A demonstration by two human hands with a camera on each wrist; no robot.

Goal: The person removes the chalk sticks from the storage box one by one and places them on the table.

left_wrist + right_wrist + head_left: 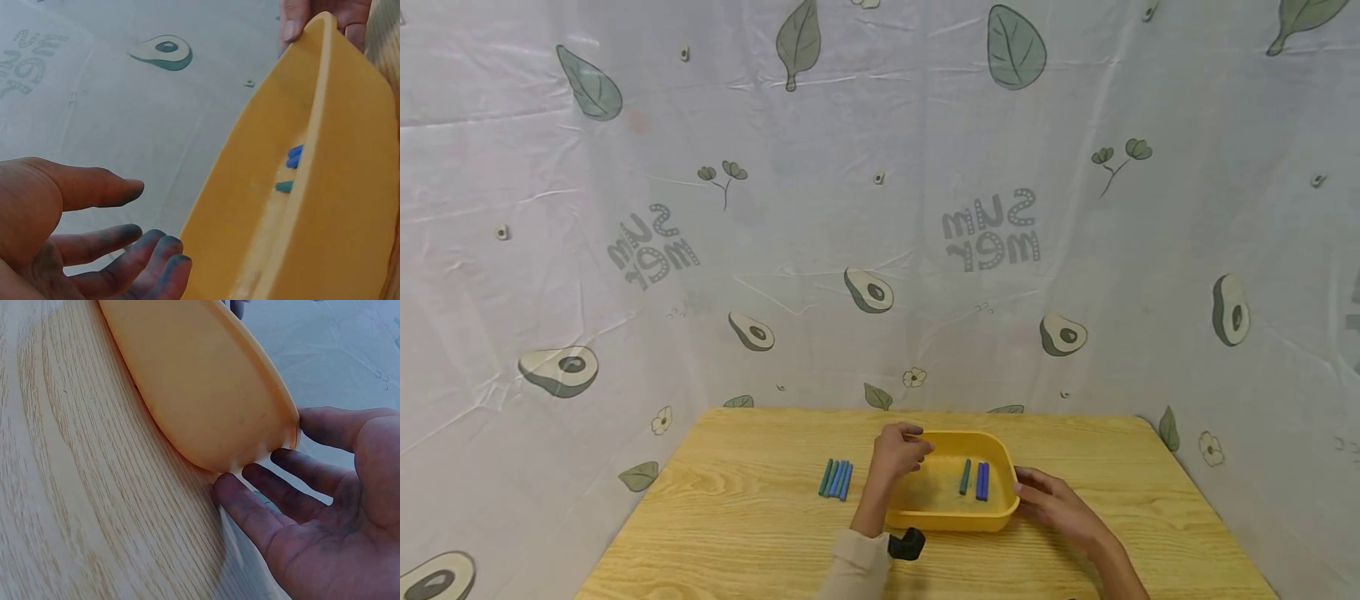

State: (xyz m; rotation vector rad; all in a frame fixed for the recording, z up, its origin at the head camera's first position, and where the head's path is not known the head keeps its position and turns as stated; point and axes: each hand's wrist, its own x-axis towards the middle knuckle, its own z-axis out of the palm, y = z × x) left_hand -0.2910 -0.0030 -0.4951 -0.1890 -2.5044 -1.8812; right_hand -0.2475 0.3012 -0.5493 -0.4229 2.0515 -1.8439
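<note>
A yellow plastic tray (951, 523) sits on the wooden table. Inside it lie one dark green pastel stick (965, 477) and two blue-violet pastel sticks (980, 482). My left hand (897, 450) hovers by the tray's left end with nothing in it; in the left wrist view its loosely bent fingers (119, 272) have bluish-stained tips. At the tray's right end, my right hand (1056, 504) holds the corner, thumb at the rim and fingertips against the outer wall, as the right wrist view shows. Left of the tray lies a row of green and blue pastel sticks (838, 479).
Pale wood tabletop (737, 517) extends around the tray. A whitish sheet (820, 225) printed with avocados and leaves hangs behind and beside the table. A black strap piece (907, 544) sits at my left cuff, close to the tray's front wall.
</note>
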